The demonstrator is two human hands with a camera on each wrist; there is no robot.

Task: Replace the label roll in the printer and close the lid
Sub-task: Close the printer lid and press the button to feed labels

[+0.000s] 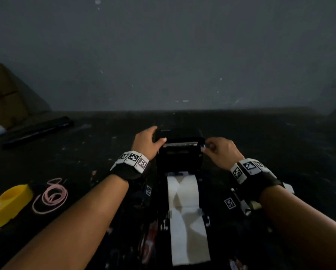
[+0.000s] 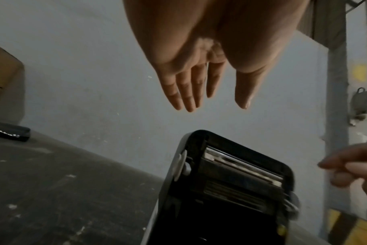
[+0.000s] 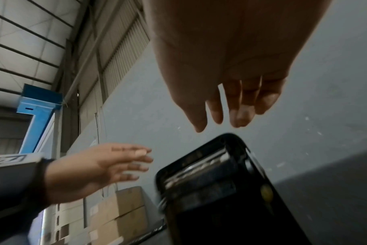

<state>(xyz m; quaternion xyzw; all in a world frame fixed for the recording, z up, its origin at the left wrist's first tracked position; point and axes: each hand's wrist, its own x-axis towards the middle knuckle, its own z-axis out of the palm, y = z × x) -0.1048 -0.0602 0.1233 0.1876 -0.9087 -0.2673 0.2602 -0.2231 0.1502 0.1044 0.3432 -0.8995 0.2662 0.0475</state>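
Head view: raised lid (image 1: pixel 180 141) stands between both hands, left hand (image 1: pixel 146 143) open, right hand (image 1: pixel 219 151) loosely curled, empty.

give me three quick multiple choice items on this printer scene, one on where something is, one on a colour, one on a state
1. Where does the label roll lie?
A. in the printer bay between the forearms
B. beside the yellow holder
C. in the right hand

2. What colour is the looped band on the table?
A. green
B. pink
C. blue

3. How does the printer lid stand?
A. shut flat
B. taken off and laid aside
C. raised open

Answers:
1. A, the white roll sits in the open bay, paper trailing toward the person.
2. B, it lies pink next to the yellow holder.
3. C, the lid stands up with its metal bar showing, the left hand and right hand at its two sides, fingers loose.
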